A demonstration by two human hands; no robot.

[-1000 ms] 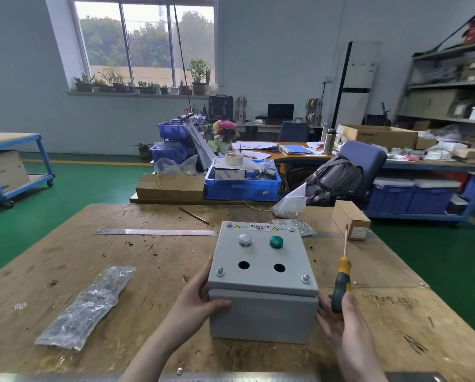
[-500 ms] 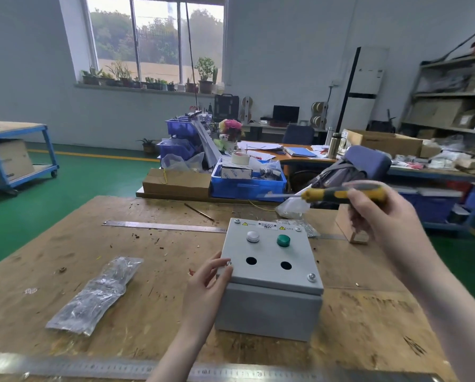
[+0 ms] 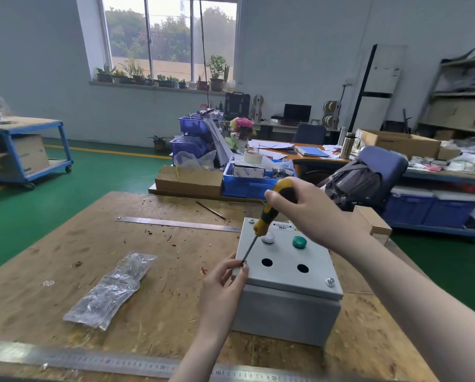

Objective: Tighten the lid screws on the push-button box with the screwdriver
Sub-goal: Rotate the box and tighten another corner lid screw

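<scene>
Screwdriver brought down onto the near-left lid screw; tightening not yet judged begun.

The screwdriver (image 3: 269, 213), held level and aloft half a second ago, is now tilted down, its tip set at the near-left corner screw (image 3: 243, 263) of the push-button box (image 3: 286, 285), which stands on the tabletop (image 3: 148, 271). The yellow-black handle is grasped by the right hand (image 3: 308, 213). The shaft tip and screw are pinched and steadied by the fingers of the left hand (image 3: 222, 285), formerly resting on the box's side. Seating in the screw head cannot be confirmed. The near-right screw (image 3: 330, 282) and far-left screw (image 3: 251, 221) are untouched. Turning is judged the next step.
</scene>
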